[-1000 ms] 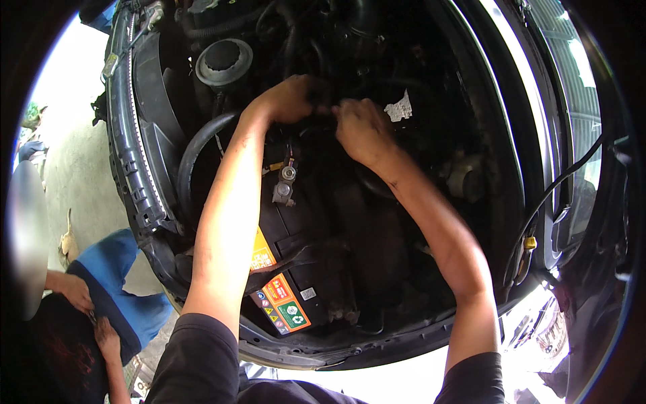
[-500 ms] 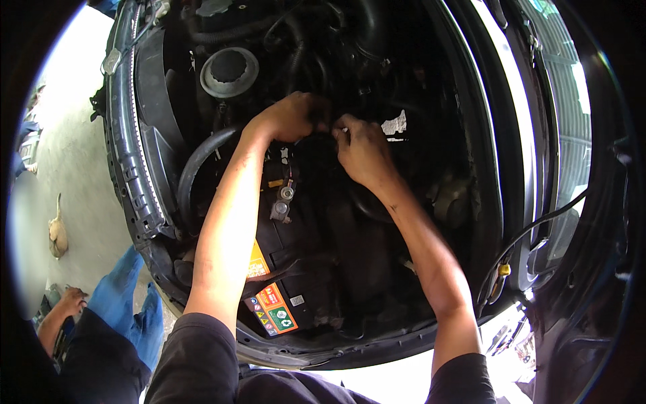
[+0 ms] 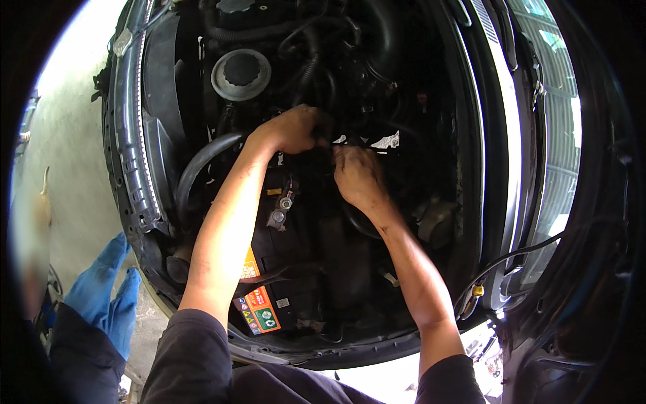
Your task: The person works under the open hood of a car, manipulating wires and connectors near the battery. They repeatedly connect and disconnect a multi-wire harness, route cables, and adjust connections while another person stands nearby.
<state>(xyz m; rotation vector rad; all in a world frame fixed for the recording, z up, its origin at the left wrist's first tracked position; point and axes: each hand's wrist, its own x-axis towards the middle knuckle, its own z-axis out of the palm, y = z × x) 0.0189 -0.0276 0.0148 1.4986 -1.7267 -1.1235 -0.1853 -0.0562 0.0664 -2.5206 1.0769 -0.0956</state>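
Observation:
Both my arms reach into a dark car engine bay, and the hands meet near its middle. My left hand (image 3: 295, 129) is curled, its fingertips sinking into shadow among black parts. Close beside it on the right, my right hand (image 3: 356, 174) is bent with its knuckles up and its fingers pressed together. What the fingers of either hand grip is too dark to make out. Below my left hand sits a metal battery terminal clamp (image 3: 280, 213). It is on a black car battery (image 3: 303, 259) with an orange and green label (image 3: 261, 311), partly behind my left forearm.
A round dark cap in a pale ring (image 3: 241, 74) lies beyond my left hand. A thick black hose (image 3: 196, 165) curves left of my left forearm. The radiator edge (image 3: 131, 135) runs along the left. A person in blue trousers (image 3: 108, 289) is at the lower left.
The view has shifted slightly. My right hand has turned so its knuckles face up more, and its fingers have drawn in. My left hand stays curled at about the same place.

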